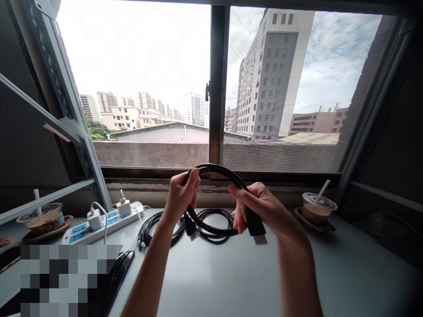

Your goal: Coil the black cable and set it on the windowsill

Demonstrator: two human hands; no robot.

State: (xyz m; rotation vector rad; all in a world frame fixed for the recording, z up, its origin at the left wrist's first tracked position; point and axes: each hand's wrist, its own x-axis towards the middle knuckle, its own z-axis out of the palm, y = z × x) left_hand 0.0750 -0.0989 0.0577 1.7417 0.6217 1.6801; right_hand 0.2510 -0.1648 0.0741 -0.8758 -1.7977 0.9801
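Black looped cable with dark rectangular plugs is held up above a smooth pale tabletop, in front of the window. Its left side is pinched between thumb and fingers of the left hand; its right side is gripped by the right hand, beside the larger plug. Behind it, two coiled black cables are laid on the tabletop. A white power strip with blue sockets is seen to the left, and a lidded clear cup with a straw to the right.
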